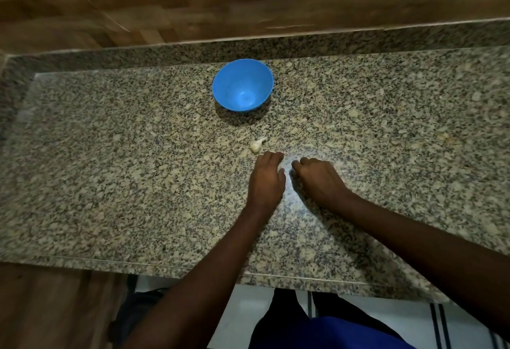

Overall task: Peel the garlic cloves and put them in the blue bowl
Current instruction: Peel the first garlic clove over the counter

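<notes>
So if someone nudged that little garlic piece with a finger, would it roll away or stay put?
The garlic is small and looks light, so a nudge would probably slide it across the smooth granite counter. Its bulbous body may rock, but the pointed tail would likely stop a true roll. Its skin looks papery, so possibly flaky.

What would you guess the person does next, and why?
Probably the left hand reaches slightly forward to pick up the garlic clove. It lies unpeeled on the counter just beyond those fingertips, the blue bowl looks empty, and neither hand appears to hold anything.

Unpeeled white garlic clove [257,144] lies near the upright, empty blue bowl [242,86].
</notes>
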### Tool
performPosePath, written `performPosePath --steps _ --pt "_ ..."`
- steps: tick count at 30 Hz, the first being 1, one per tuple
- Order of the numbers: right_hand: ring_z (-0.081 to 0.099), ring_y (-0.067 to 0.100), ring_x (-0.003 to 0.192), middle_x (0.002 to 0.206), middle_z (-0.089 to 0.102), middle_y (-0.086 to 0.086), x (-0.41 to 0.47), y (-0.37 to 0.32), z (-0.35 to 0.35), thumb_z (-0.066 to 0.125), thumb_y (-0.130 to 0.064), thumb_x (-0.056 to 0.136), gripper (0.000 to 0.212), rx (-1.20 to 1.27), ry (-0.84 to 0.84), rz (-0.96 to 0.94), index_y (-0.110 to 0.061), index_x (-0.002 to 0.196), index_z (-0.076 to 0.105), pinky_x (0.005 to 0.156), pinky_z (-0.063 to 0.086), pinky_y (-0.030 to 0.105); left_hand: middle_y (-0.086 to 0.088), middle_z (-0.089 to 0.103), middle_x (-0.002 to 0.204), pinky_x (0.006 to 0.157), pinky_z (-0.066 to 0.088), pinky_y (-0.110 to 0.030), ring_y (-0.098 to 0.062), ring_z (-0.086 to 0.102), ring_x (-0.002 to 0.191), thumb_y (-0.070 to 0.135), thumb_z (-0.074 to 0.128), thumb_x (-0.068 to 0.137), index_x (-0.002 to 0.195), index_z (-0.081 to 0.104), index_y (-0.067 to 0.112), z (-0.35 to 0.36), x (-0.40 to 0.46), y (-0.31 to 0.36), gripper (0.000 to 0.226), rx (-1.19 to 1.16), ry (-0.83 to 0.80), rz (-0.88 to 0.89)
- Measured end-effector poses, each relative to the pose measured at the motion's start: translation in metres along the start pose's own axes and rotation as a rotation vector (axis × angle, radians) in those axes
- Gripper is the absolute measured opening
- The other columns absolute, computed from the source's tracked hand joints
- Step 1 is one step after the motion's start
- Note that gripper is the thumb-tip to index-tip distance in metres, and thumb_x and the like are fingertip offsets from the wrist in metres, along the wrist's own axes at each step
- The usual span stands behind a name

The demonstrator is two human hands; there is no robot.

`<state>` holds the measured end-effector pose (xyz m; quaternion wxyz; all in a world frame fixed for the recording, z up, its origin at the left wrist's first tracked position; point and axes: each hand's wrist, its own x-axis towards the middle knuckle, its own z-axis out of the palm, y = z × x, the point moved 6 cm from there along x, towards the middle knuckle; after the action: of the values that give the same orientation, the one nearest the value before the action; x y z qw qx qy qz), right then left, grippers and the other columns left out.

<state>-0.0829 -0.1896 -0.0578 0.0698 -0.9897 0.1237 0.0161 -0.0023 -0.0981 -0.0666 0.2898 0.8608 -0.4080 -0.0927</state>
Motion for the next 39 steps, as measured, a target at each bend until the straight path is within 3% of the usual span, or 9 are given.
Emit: performPosePath --steps 3,7,10,16,22,25,28,34,39 --pt "0.059 0.031 0.057 0.063 0.057 0.008 0.005 0.02 -0.001 0.066 -0.013 0.08 0.023 0.253 0.048 0.205 -0.015 0.069 0.046 0.047 0.031 0.029 -0.006 0.061 0.11 0.089 0.045 -0.032 -0.023 0.054 0.106 0.008 0.06 0.09 0.117 0.064 0.009 0.0 0.0 -0.001 0.028 -0.05 0.021 -0.037" --pt "0.062 0.014 0.05 0.059 0.066 0.008 -0.007 0.043 0.009 0.065 -0.004 0.088 0.023 0.9 0.05 0.643 -0.004 0.066 0.065 0.05 0.053 0.024 0.001 0.073 0.094 0.074 0.049 -0.018 -0.003 0.065 0.084 0.006 0.066 0.088 0.099 0.075 0.011 0.004 0.0 0.003 0.015 -0.36 -0.077 -0.219" --pt "0.068 0.036 0.057 0.069 0.068 0.03 -0.025 0.037 0.018 0.066 0.002 0.091 0.021 1.387 0.009 0.852 0.013 0.074 0.064 0.06 0.059 0.058 -0.005 0.074 0.081 0.061 0.048 -0.011 0.004 0.064 0.065 0.002 0.071 0.086 0.09 0.076 0.004 0.004 0.001 0.011 0.006 -0.584 -0.146 -0.318" --pt "0.069 0.04 0.06 0.069 0.07 0.026 -0.037 0.043 0.012 0.062 -0.009 0.096 0.031 1.331 -0.029 0.76 0.015 0.077 0.065 0.065 0.058 0.063 -0.014 0.072 0.074 0.06 0.056 -0.026 -0.013 0.066 0.061 0.0 0.074 0.084 0.089 0.074 -0.003 0.006 -0.003 0.018 0.006 -0.777 -0.224 -0.445" --pt "0.058 0.017 0.049 0.047 0.058 0.003 -0.034 0.069 -0.005 0.074 -0.033 0.085 0.045 0.675 -0.089 0.634 -0.013 0.048 0.059 0.056 0.046 0.029 -0.029 0.072 0.084 0.069 0.059 -0.042 -0.028 0.067 0.071 0.0 0.074 0.085 0.096 0.075 -0.003 0.006 0.001 0.016 0.012 -0.812 -0.256 -0.468" --pt "0.071 0.016 0.069 0.067 0.072 -0.002 -0.03 0.065 -0.01 0.072 -0.02 0.085 0.02 0.705 -0.088 0.527 -0.026 0.066 0.07 0.067 0.054 0.029 -0.03 0.071 0.082 0.067 0.058 -0.043 -0.028 0.066 0.068 0.001 0.075 0.084 0.096 0.075 -0.003 0.007 0.004 0.014 0.012 -0.795 -0.255 -0.464" --pt "0.074 0.019 0.066 0.071 0.075 0.005 -0.026 0.057 -0.011 0.06 -0.013 0.095 0.025 0.92 -0.125 0.468 -0.008 0.074 0.073 0.065 0.061 0.038 -0.026 0.073 0.081 0.069 0.06 -0.049 -0.028 0.068 0.068 0.003 0.076 0.084 0.093 0.076 -0.001 0.008 0.005 0.014 0.01 -0.763 -0.266 -0.443" --pt "0.053 0.006 0.047 0.051 0.057 -0.001 -0.015 0.048 -0.015 0.063 -0.016 0.094 0.043 0.686 -0.129 0.32 -0.019 0.054 0.049 0.05 0.041 0.025 -0.008 0.074 0.073 0.059 0.053 -0.026 -0.012 0.067 0.063 0.02 0.077 0.084 0.082 0.076 0.009 0.006 0.011 0.024 0.01 -0.553 -0.269 -0.31" --pt "0.045 -0.002 0.05 0.051 0.048 -0.01 -0.016 0.043 -0.02 0.062 -0.007 0.091 0.038 0.622 -0.065 0.164 -0.02 0.059 0.048 0.046 0.03 0.014 -0.012 0.069 0.066 0.053 0.046 -0.022 -0.018 0.062 0.052 0.015 0.055 0.094 0.072 0.068 0.006 0.013 0.013 0.03 0.027 -0.503 -0.55 -0.313"
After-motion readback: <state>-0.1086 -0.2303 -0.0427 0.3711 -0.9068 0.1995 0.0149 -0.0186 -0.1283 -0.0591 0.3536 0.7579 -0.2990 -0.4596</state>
